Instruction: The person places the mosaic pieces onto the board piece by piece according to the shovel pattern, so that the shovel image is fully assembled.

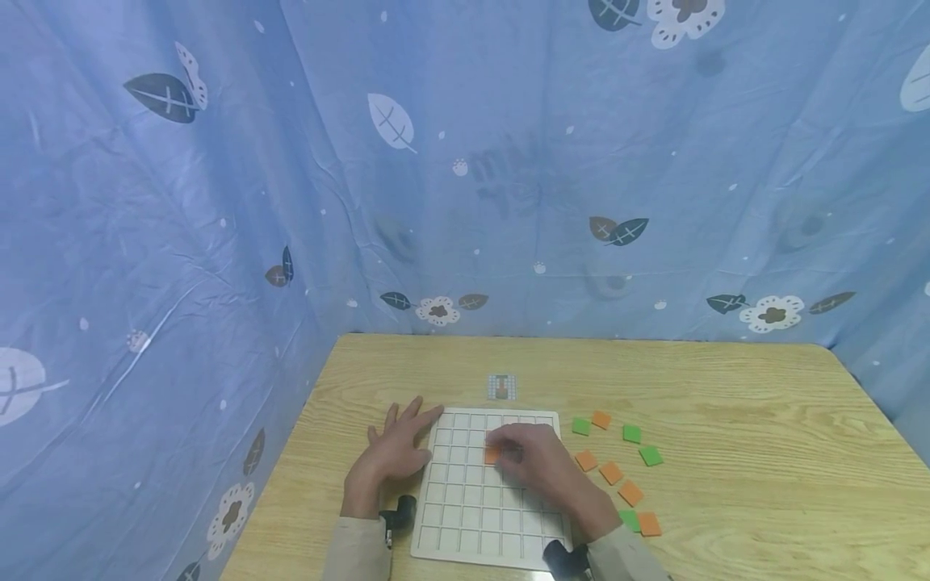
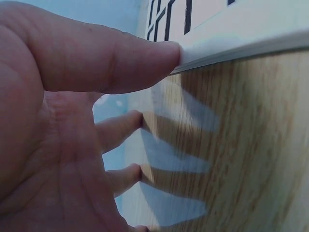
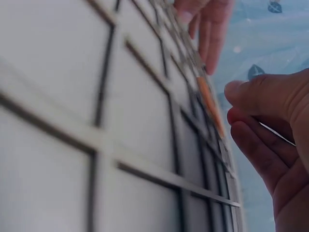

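Observation:
A white grid board lies on the table, with one orange square tile on its upper middle part. Over that tile hovers my right hand, thumb and fingers bent loosely. In the right wrist view, the fingertips stand a little apart from the orange tile, and nothing shows between them. At the board's left edge is my left hand, its fingers spread. Seen from the left wrist, the thumb touches the board's side while other fingertips rest on the wood.
Right of the board lie several loose tiles, orange and green. Behind the board is a small card with a printed grid pattern. A blue patterned curtain hangs along the back and sides of the wooden table.

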Available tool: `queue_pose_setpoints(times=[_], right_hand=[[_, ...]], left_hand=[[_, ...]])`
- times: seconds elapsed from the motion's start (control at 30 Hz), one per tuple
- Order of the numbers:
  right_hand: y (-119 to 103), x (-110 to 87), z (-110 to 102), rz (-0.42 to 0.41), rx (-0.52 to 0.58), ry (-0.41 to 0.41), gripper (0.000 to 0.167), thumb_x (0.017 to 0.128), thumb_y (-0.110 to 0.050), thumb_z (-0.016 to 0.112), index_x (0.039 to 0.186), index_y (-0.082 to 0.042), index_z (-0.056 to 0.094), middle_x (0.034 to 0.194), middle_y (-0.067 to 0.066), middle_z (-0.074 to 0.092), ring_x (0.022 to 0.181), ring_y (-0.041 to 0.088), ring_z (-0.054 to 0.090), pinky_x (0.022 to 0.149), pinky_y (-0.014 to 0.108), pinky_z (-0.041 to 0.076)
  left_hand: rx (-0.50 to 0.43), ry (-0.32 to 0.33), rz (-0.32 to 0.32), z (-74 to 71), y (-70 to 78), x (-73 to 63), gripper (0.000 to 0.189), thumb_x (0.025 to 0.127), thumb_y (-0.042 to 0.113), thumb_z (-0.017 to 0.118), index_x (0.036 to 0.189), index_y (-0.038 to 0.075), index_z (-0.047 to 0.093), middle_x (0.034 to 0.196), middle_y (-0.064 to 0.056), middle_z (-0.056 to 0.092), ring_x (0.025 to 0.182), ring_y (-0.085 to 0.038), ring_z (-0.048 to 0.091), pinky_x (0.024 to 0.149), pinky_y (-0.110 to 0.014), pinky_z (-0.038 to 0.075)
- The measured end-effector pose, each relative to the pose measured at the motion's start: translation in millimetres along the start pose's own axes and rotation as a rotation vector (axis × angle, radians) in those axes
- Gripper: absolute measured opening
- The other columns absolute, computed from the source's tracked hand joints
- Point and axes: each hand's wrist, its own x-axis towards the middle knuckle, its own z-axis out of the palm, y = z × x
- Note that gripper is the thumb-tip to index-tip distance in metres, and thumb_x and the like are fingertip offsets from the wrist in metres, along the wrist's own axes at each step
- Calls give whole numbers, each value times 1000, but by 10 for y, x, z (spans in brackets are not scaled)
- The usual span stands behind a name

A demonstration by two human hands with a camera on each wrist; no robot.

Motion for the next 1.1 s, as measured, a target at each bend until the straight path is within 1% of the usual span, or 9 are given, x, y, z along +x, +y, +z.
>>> queue_pose_setpoints(times=[0.13, 0.3, 0.53, 0.67, 0.77, 0.9, 0.97, 1.03, 1.1], right_hand=[[-25, -14, -114, -20, 36, 8, 30, 89, 0, 82, 116, -13, 85, 115, -3, 84, 105, 15, 80, 94, 37, 67], [-43, -109, -307, 18, 68, 2, 29, 92, -7, 82, 120, -14, 84, 119, -6, 83, 103, 18, 80, 94, 38, 66], [-44, -366, -611, 62, 56, 23, 30, 91, -16, 87, 121, -16, 83, 119, -7, 83, 103, 18, 80, 93, 40, 66], [-1, -568, -774, 128, 95, 14, 31, 93, -24, 87, 123, -18, 82, 121, -6, 82, 105, 22, 81, 91, 41, 66], [36, -711, -883, 177, 92, 18, 32, 93, -29, 88, 123, -21, 82, 120, -6, 82, 104, 18, 80, 89, 37, 66], [85, -874, -990, 179, 39, 68, 33, 88, -25, 92, 121, -24, 83, 115, -9, 83, 102, 11, 79, 86, 33, 65], [113, -954, -1039, 195, 14, 80, 37, 87, -26, 94, 122, -28, 83, 115, -12, 83, 101, 8, 77, 85, 31, 64], [143, -1027, -1096, 224, -12, 67, 39, 86, -31, 94, 124, -32, 82, 117, -16, 82, 105, 2, 75, 85, 28, 63], [185, -1099, -1152, 248, -14, 48, 41, 86, -35, 93, 126, -34, 82, 120, -16, 82, 108, -1, 74, 86, 27, 62]], left_hand=[[-1, 4, -5, 8, 7, -4, 85, 82, 1, 65, 163, 24, 55, 181, -18, 28, 166, -59, 8, 120, -92, -2], [-3, 0, -8, 3, 21, -14, 85, 82, 1, 65, 163, 24, 55, 181, -18, 27, 167, -59, 7, 120, -92, -3], [1, -3, -3, -5, 27, -17, 84, 83, 1, 65, 163, 25, 55, 181, -18, 27, 166, -59, 8, 120, -93, -2], [2, -7, -6, -8, 26, -14, 84, 83, 1, 65, 163, 25, 54, 181, -17, 27, 166, -59, 7, 120, -92, -2], [0, -8, -9, -10, 22, -11, 84, 84, 2, 65, 164, 25, 54, 181, -17, 27, 166, -59, 7, 121, -92, -2], [1, -6, -9, -14, 23, -10, 83, 84, 2, 65, 163, 25, 54, 181, -17, 27, 166, -59, 8, 121, -92, -3], [0, -6, -8, -14, 24, -9, 83, 84, 3, 65, 163, 25, 54, 181, -17, 27, 166, -59, 7, 120, -92, -3], [0, -7, -10, -12, 24, -9, 84, 84, 3, 65, 164, 25, 54, 181, -17, 27, 166, -59, 7, 121, -92, -3], [1, -7, -11, -10, 24, -7, 84, 83, 3, 64, 164, 26, 54, 181, -17, 27, 167, -58, 7, 121, -91, -3]])
